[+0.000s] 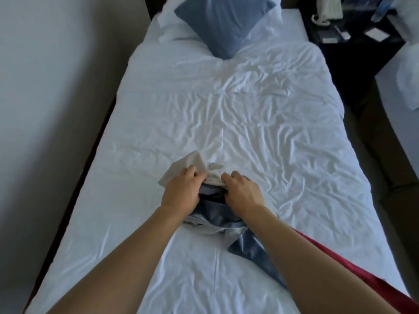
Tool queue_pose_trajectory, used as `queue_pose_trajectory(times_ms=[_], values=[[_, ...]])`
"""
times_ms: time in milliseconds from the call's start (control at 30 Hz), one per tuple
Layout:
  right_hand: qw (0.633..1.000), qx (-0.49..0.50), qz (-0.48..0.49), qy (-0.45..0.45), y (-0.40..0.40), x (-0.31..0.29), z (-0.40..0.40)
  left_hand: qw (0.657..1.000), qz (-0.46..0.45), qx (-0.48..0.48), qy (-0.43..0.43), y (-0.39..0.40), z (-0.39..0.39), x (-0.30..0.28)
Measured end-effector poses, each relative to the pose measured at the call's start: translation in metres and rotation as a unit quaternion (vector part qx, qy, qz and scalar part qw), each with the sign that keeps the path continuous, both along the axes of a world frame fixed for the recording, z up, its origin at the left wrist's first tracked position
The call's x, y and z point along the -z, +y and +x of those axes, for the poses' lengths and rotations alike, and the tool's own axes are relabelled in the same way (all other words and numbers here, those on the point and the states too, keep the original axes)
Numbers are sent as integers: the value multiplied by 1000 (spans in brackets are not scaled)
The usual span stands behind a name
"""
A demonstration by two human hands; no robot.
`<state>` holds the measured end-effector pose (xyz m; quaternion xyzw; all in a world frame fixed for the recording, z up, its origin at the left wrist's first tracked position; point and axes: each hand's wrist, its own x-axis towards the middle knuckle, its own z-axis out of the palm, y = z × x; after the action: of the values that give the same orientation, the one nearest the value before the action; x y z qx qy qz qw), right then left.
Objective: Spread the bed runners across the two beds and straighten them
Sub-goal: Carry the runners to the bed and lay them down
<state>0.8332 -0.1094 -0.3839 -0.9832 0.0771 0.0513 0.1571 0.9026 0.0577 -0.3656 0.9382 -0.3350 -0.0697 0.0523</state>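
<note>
Blue-grey bed runner (229, 225) bunched at lower centre of frame on wrinkled white bed (249, 123). Left hand (181, 191) and right hand (243, 191) side by side, fingers curled, clamped on its pale underside. Blue cushion (224, 23) upper centre. Second bed (399, 82) at right edge.

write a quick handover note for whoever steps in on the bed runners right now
Left hand: gripping the bunched bed runner by its pale upper fold.
Right hand: gripping the same fold, close beside the left.
The runner, blue with a pale reverse, lies in a crumpled heap toward the foot of the near bed, one blue end trailing toward the person.
Done: runner is on the bed, nothing spread yet.
Left: open it across this bed and straighten it, then do the second bed at the right edge. No second runner is visible.
</note>
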Motion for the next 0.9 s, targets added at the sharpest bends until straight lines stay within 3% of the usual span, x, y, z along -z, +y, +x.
queue_pose_trajectory(times_ms=[200, 333, 500, 667, 800, 900], values=[[996, 36, -14, 77, 0, 110, -16, 995, 71, -6, 73, -10, -10, 107], [994, 35, -5, 105, 5, 150, -19, 993, 68, -3, 95, -8, -12, 156], [989, 66, -10, 134, 13, 139, -10, 993, 25, 24, 111, 0, 3, 161], [988, 106, -45, 98, 21, 100, 16, 993, -48, 41, 103, 12, 34, 136], [995, 91, -33, 29, 39, 82, 49, 992, -103, 42, 53, 25, 60, 122], [997, 52, -20, 48, 59, 83, 67, 995, -84, 17, 48, 44, 79, 123]])
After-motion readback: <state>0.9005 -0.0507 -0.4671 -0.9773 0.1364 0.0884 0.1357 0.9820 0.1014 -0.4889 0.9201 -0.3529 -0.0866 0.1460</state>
